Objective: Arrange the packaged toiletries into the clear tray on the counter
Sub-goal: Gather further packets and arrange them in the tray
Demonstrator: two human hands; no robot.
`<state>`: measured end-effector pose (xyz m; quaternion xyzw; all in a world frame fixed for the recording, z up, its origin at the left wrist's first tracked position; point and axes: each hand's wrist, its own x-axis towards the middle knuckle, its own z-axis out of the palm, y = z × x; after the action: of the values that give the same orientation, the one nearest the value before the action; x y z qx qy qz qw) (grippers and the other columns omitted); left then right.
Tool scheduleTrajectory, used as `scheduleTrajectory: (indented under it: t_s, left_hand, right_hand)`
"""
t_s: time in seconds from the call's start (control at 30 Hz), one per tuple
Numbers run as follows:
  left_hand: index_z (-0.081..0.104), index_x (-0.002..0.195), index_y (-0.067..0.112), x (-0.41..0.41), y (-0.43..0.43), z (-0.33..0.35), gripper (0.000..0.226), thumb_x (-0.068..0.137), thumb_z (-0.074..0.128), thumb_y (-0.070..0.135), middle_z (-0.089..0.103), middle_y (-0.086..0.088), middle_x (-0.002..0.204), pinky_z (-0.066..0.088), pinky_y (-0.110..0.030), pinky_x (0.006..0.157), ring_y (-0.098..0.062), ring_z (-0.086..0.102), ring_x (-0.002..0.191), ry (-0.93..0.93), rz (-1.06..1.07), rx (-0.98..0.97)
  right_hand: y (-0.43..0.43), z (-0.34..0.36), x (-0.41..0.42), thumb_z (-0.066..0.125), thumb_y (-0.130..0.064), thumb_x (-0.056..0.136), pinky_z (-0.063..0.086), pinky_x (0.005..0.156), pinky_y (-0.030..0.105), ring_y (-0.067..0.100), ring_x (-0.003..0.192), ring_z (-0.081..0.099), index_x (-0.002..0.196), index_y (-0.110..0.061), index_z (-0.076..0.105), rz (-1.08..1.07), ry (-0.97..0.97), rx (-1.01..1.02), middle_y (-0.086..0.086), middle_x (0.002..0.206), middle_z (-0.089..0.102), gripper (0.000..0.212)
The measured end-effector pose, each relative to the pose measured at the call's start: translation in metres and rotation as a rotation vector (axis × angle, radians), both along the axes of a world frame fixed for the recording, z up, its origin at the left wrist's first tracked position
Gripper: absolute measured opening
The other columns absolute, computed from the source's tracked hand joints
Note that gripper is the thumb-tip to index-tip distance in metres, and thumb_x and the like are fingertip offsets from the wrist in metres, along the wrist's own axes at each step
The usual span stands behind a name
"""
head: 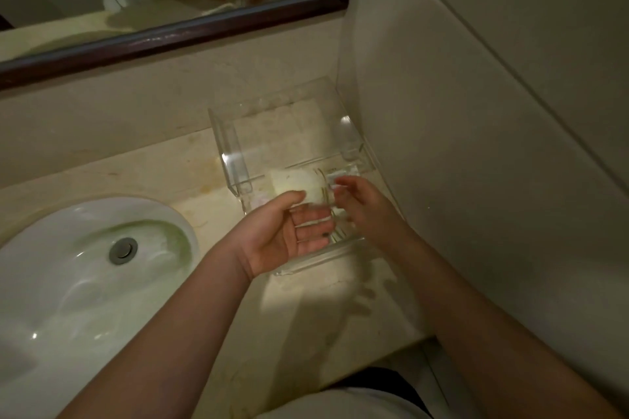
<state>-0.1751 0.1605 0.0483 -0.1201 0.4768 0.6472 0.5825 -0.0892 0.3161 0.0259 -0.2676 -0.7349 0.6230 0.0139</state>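
- Here the person stands at a bathroom counter point(211, 160), both bare hands over the clear tray point(354, 146) that sits in the corner, its back part against the side wall point(476, 112).
- The left hand point(289, 235) is palm up, thumb pressed on top of a white packet point(296, 185) and fingers spread beneath it, so it grips the packet just above the near part of the tray.
- The right hand point(364, 204) hovers just beside it with fingers loosely curled; it looks empty, though blur keeps me from telling whether the fingertips touch anything.
- Under the hands, thin packaged items point(335, 177) seem to lie in the tray's front section already; they are too smeared to name.
- The raised back section of the tray looks bare.
- The step in hand, as I judge it, is placing the white packet among the items in the tray.
- The next move likely calls for lowering the packet into a free spot, releasing the thumb, and using the right hand to square it against its neighbours.
- The sink point(85, 265) lies to the left, well apart from the tray, and the mirror point(170, 31) above reflects the hands and packet.
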Motion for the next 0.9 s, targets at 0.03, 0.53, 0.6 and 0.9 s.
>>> scheduleTrajectory:
  t_s: [0.03,0.53,0.6,0.9]
  left_hand:
    - [0.064,0.110,0.001,0.003,0.004,0.000,0.034,0.095,0.046,0.027,0.071,-0.010,0.094,0.059,-0.037,0.073,-0.023,0.071,0.082,0.005,-0.035,-0.004]
    - [0.067,0.093,0.009,0.006,0.021,0.005,0.014,0.083,0.072,0.017,0.056,-0.007,0.077,0.047,-0.028,0.062,-0.014,0.054,0.066,0.906,-0.036,-0.284]
    - [0.070,0.087,0.013,0.006,0.030,0.008,0.005,0.083,0.072,0.012,0.061,-0.008,0.074,0.046,-0.024,0.057,-0.011,0.054,0.057,0.899,0.048,-0.303]
    - [0.068,0.088,0.008,0.005,0.020,0.003,0.014,0.084,0.060,-0.003,0.073,-0.006,0.084,0.052,-0.029,0.066,-0.015,0.068,0.072,0.647,0.104,-0.369]
  right_hand:
    - [-0.001,0.002,-0.001,0.054,-0.028,0.097,0.054,0.081,0.033,0.019,0.095,0.065,0.108,-0.020,0.060,-0.016,-0.034,-0.207,0.000,0.103,0.069,0.015]
    - [0.031,0.018,0.012,0.064,-0.013,0.090,0.057,0.073,0.024,0.008,0.081,0.071,0.100,-0.026,0.068,-0.068,0.123,-0.124,-0.008,0.086,0.075,0.017]
    - [0.030,0.022,0.007,0.064,-0.010,0.090,0.050,0.063,0.020,0.003,0.068,0.066,0.103,-0.024,0.063,-0.170,0.187,-0.276,-0.010,0.079,0.072,0.020]
    - [0.031,0.014,-0.005,0.055,-0.012,0.092,0.048,0.066,0.027,0.011,0.070,0.061,0.083,-0.017,0.067,-0.222,0.058,0.019,-0.003,0.077,0.067,0.015]
